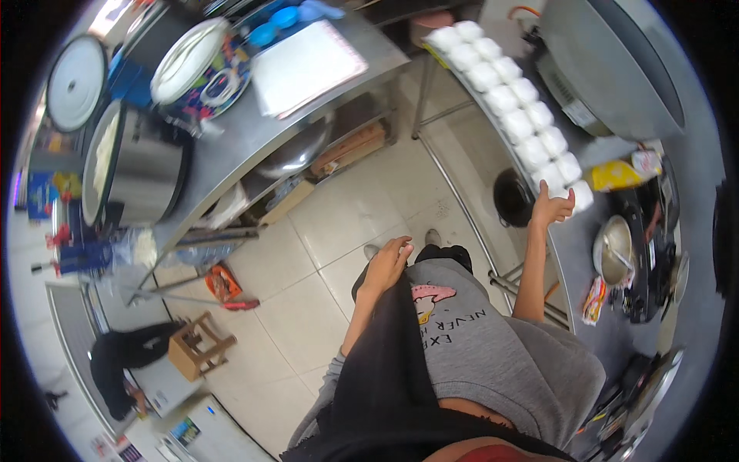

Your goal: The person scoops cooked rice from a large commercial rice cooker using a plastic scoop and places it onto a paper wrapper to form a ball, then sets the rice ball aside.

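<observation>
My right hand (552,209) is at the near end of a long double row of white, rounded bundles (517,115). Its thumb and a finger reach over the nearest ones; whether they grip one is unclear. The row lies along the edge of a steel counter (568,248) to my right, and what the bundles are made of cannot be told. My left hand (385,265) hangs in front of my body above the tiled floor, fingers loosely apart, with nothing in it. A yellow packet (618,175) and a metal bowl with a utensil (613,251) are beyond my right hand.
A large grey metal vessel (606,69) stands on the right counter. At left, a steel table (231,156) bears a big pot (138,167), a lidded tub (193,63) and white sheets (309,66). A wooden stool (202,346) and another person in black (115,364) are at lower left.
</observation>
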Demonstrator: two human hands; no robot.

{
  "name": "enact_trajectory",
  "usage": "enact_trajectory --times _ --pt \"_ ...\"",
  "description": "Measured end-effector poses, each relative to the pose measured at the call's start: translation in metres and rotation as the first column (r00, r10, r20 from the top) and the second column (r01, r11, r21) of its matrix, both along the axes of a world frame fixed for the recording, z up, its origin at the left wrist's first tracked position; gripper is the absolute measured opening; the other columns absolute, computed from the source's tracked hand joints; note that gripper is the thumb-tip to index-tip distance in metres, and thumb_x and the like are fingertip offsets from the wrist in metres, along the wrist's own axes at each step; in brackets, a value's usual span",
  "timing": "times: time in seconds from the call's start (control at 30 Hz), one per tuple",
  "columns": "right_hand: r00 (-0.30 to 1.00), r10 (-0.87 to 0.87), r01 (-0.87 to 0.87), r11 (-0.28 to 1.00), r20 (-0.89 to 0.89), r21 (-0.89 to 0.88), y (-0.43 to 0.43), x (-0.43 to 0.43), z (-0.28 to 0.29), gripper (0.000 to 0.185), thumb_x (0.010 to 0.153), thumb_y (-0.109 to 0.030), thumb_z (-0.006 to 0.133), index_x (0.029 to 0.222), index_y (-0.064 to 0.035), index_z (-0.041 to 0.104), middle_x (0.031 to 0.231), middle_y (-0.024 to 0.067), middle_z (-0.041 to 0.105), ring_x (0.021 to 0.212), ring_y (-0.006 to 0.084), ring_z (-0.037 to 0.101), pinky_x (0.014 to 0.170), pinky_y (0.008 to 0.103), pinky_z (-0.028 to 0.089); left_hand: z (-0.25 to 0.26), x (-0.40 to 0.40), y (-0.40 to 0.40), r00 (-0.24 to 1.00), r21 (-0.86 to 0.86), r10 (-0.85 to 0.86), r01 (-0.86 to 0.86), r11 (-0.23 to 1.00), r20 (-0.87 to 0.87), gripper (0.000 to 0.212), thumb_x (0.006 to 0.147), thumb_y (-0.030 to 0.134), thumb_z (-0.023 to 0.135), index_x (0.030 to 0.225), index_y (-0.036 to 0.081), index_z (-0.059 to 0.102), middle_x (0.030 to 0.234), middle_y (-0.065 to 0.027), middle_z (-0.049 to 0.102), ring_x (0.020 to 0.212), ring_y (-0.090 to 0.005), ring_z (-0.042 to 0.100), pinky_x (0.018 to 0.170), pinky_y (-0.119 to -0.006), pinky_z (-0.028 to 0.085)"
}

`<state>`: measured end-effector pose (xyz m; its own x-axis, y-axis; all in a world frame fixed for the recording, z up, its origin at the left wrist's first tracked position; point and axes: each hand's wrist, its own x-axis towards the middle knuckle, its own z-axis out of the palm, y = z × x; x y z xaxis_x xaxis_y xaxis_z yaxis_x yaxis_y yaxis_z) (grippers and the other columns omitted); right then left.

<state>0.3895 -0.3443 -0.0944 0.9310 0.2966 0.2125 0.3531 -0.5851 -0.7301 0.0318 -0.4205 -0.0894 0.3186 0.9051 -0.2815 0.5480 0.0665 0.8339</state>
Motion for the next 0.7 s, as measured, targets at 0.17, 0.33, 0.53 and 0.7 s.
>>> enact_trajectory --times 0.17,0.33,0.53,0.7 --pt "0.868 0.481 -0.487 0.873 0.121 0.022 0.075 -0.118 -0.006 0.07 0.07 -0.024 0.073 0.123 -0.0012 0.035 0.121 0.0253 0.033 0.113 0.0374 0.028 0.096 0.0463 0.022 0.003 -0.081 0.004 0.989 0.05 0.14 -0.138 0.989 -0.049 0.04 0.093 0.037 0.04 0.115 0.005 0.052 0.107 -0.0152 0.058 0.093 -0.0339 0.057 0.079 -0.041 0.045" --pt "0.59 0.798 -0.803 0.565 0.124 0.189 0.157 -0.238 0.007 0.062 0.07 -0.022 0.072 0.119 -0.0036 0.041 0.119 0.0236 0.035 0.115 0.0354 0.028 0.097 0.0449 0.023 0.001 -0.151 -0.003 0.932 0.026 0.353 -0.352 0.936 -0.085 0.044 0.093 0.04 0.04 0.115 0.003 0.052 0.107 -0.0177 0.058 0.095 -0.0338 0.057 0.081 -0.041 0.045" --pt "0.399 0.885 -0.917 0.378 0.241 0.128 0.278 -0.317 0.008 0.058 0.068 -0.018 0.073 0.115 -0.0035 0.043 0.117 0.023 0.036 0.111 0.0353 0.032 0.096 0.0428 0.026 -0.047 -0.202 -0.012 0.933 -0.232 0.243 -0.306 0.923 -0.265 0.057 0.09 0.051 0.039 0.113 0.001 0.053 0.106 -0.0224 0.058 0.098 -0.0372 0.056 0.083 -0.042 0.044" --pt "0.388 0.854 -0.911 0.413 0.346 0.001 0.406 -0.363 0.005 0.055 0.064 -0.017 0.075 0.11 -0.0024 0.049 0.11 0.0234 0.046 0.109 0.0359 0.036 0.094 0.0421 0.03 -0.063 -0.237 0.01 0.965 -0.405 0.249 -0.261 0.876 -0.082 0.063 0.09 0.055 0.033 0.101 -0.001 0.059 0.097 -0.025 0.061 0.096 -0.04 0.056 0.081 -0.044 0.044"
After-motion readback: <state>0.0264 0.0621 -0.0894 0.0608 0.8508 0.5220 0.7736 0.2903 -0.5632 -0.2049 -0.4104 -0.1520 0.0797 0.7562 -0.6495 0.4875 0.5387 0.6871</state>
